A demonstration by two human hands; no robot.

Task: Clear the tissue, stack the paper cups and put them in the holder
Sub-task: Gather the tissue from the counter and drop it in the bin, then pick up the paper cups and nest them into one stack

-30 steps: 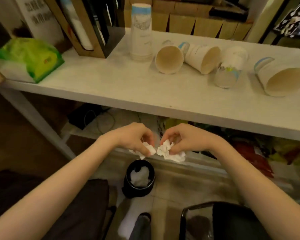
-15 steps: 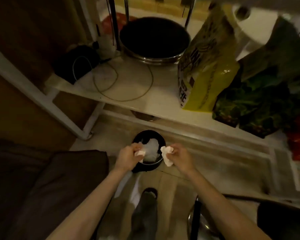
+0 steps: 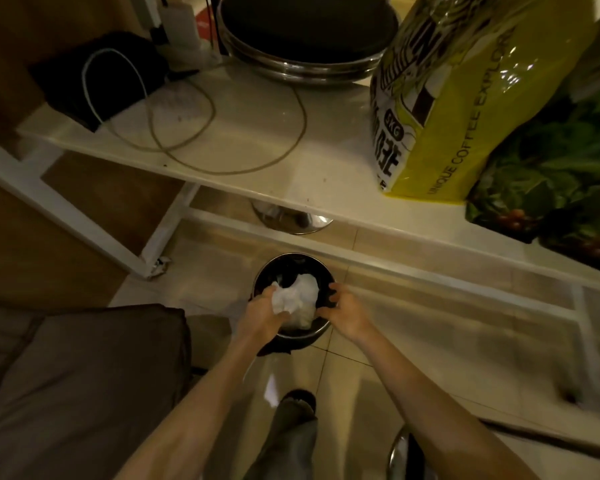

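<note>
A small black bin [image 3: 321,271] stands on the tiled floor below the shelf, with crumpled white tissue [image 3: 303,297] inside it. My left hand [image 3: 262,315] reaches into the bin from the left, its fingers and thumb closed on a wad of that tissue. At the bin's right rim my right hand [image 3: 347,315] has its fingers spread and holds nothing. The paper cups and their holder are out of view.
A low white shelf [image 3: 264,161] above the bin carries a yellow coffee bag [image 3: 458,109], a green bag [image 3: 561,174], a round black pan [image 3: 309,32], cables and a black box [image 3: 94,77]. A brown cushion [image 3: 84,386] lies left, and my leg and shoe [image 3: 293,431] are below.
Both hands have dropped from in front of the bin down into its mouth. The right hand no longer holds its tissue piece. The view has moved closer to the floor.
</note>
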